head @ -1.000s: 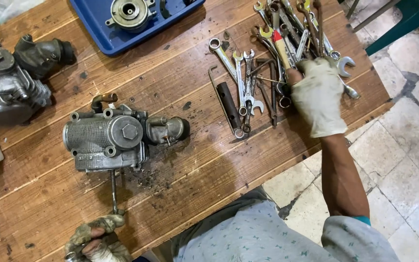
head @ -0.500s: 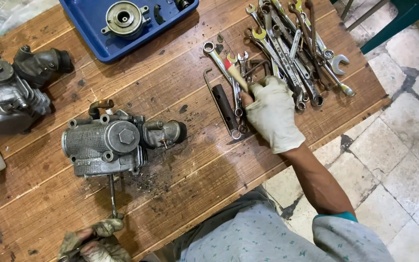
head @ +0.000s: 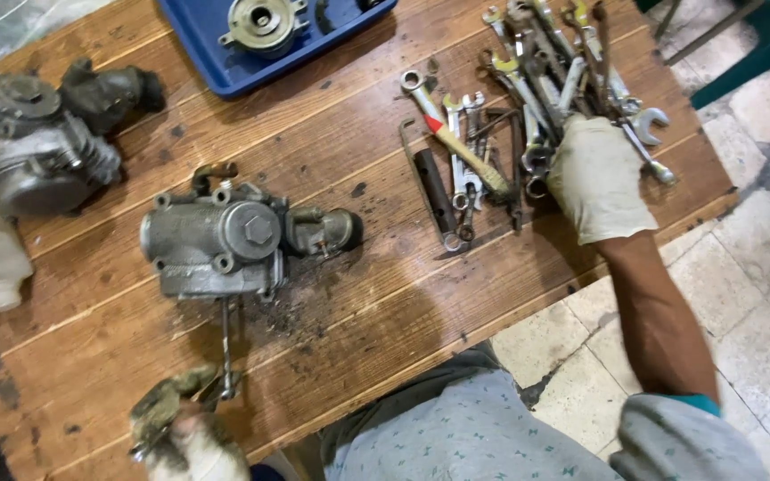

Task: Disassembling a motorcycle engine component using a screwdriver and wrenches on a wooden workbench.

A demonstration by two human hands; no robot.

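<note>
The right hand, in a pale glove, lies palm-down on the pile of wrenches at the far right of the wooden table; whether its fingers clasp one I cannot tell. The left hand, in a grimy glove, grasps a slim tool reaching the grey metal housing left of centre.

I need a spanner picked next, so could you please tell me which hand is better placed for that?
Probably the right hand: its gloved fingers lie on the spanner pile, while the left hand is at the table's near edge.
</note>
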